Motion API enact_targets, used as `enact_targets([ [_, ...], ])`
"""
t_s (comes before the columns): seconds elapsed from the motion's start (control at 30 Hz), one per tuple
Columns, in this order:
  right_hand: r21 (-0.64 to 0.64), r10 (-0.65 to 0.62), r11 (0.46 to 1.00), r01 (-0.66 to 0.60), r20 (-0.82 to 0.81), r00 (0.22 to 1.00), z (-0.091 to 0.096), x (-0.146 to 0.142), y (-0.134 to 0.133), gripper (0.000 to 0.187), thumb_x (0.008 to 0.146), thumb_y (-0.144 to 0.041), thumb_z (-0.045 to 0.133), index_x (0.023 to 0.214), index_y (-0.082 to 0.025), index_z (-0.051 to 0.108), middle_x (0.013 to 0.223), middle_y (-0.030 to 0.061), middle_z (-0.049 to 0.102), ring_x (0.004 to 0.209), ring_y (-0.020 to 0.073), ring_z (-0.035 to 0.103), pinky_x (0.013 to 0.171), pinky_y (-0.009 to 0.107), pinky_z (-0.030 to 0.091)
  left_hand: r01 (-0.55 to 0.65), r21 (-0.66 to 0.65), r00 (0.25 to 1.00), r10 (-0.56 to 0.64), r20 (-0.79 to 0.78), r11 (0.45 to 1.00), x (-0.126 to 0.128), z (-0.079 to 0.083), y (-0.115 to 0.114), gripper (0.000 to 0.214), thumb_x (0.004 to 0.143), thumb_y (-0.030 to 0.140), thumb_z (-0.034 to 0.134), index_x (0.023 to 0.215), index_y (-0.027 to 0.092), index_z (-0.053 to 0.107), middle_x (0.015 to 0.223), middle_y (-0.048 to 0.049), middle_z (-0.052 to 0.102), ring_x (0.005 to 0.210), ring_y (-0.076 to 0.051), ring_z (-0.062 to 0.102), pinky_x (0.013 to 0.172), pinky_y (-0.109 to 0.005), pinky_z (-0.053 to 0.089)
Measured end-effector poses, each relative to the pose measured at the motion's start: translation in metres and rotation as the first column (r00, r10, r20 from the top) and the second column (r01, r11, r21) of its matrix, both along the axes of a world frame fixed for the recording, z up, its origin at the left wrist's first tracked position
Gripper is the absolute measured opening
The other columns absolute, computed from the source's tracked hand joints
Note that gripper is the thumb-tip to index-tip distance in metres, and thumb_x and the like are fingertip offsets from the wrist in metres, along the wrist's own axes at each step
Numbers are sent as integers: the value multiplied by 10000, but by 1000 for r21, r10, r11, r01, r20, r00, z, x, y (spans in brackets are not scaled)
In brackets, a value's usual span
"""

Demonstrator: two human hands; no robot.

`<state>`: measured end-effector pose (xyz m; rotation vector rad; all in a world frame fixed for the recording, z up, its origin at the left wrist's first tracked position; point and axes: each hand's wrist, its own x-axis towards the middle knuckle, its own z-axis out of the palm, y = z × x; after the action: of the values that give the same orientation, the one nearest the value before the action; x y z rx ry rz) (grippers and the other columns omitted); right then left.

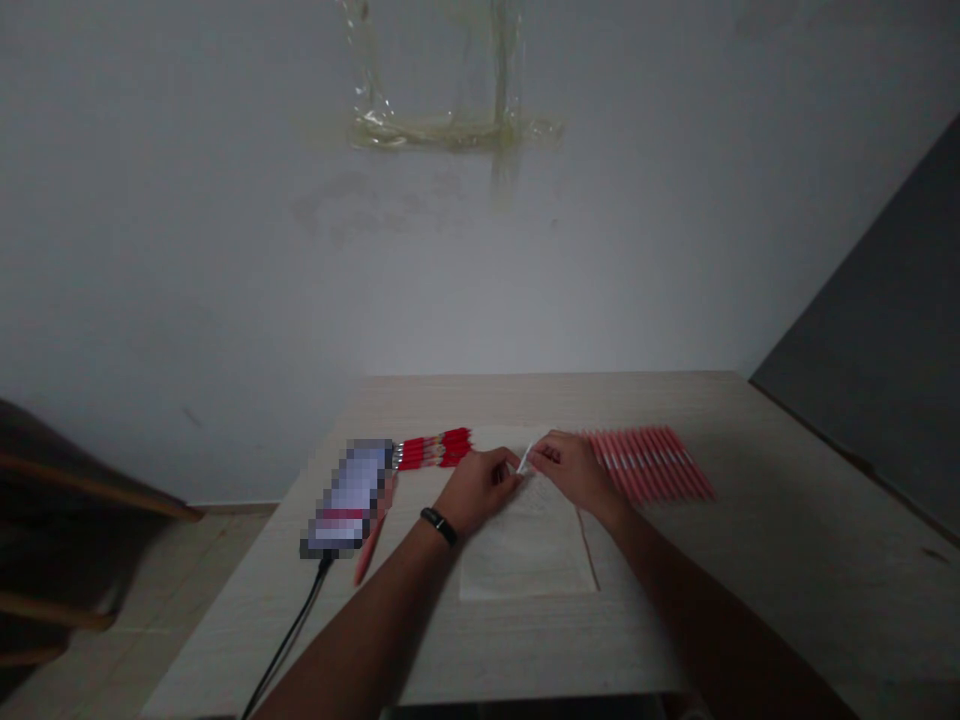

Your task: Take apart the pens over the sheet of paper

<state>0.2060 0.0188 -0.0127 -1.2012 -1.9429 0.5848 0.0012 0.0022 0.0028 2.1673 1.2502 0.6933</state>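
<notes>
My left hand (480, 485) and my right hand (574, 472) meet over a sheet of paper (529, 545) on the wooden table (750, 560). Both hands have their fingers pinched on a thin white stick-like part (525, 458) held between them. A black band sits on my left wrist. Left of the hands lies a bunch of red pen parts (435, 450). Right of the hands, a row of several pink pen barrels (652, 465) lies side by side. One pink barrel (373, 540) lies alone next to the phone.
A phone (349, 500) with a lit screen lies at the table's left, its black cable (289, 640) running off the front edge. A white wall with tape remains stands behind. A dark panel (877, 350) rises at right; a wooden chair (60, 520) at left.
</notes>
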Motion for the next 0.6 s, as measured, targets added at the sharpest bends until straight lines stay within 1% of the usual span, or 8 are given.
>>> enact_targets([
  [0.17,-92,-13,996,4,-107,994,-4,-4,-1,123,869,-243,650,789,-170,709,742,26,685,704,154,627,640,252,440,62,-21,998,-62,8,998,3,2,-2,196,866,302,628,964,153,710,656,1,640,584,-116,537,571,-221,336],
  [0.23,-116,-23,993,10,-113,993,-7,-4,0,128,861,-241,647,770,-166,698,723,24,681,682,153,622,621,248,432,91,-8,996,-91,6,996,3,3,-3,214,882,339,619,952,160,715,676,-5,646,597,-119,534,572,-222,332],
  [0.3,-126,-31,992,20,-84,996,-10,-2,2,143,856,-243,643,743,-166,685,704,21,670,663,152,610,605,248,419,95,15,995,-95,-4,995,3,4,-3,234,904,362,595,944,169,721,703,-15,655,616,-126,536,575,-226,332],
  [0.37,-127,-31,991,28,-19,999,-11,3,4,152,848,-241,646,718,-168,675,694,19,661,654,152,600,605,251,410,67,32,998,-67,-16,997,2,3,-2,244,923,357,564,944,173,723,730,-28,667,635,-135,548,583,-231,340],
  [0.47,-118,-36,992,45,82,996,-8,9,4,150,830,-217,652,688,-170,664,681,15,650,654,152,595,615,253,401,-13,45,999,14,-29,999,-1,2,0,222,915,321,564,947,167,720,793,-53,693,679,-153,580,607,-240,367],
  [0.53,-125,-51,990,61,86,995,-2,10,2,154,833,-214,646,686,-170,662,672,14,647,647,150,594,606,249,397,-48,54,999,49,-24,997,-2,1,2,208,896,319,591,942,162,719,830,-64,703,708,-161,596,624,-244,385],
  [0.6,-143,-65,987,69,31,997,4,9,-1,163,852,-229,633,702,-171,662,667,11,651,635,145,591,594,243,397,-43,55,999,43,-7,998,-2,0,2,230,884,361,617,933,160,717,823,-62,702,711,-163,598,628,-244,394],
])
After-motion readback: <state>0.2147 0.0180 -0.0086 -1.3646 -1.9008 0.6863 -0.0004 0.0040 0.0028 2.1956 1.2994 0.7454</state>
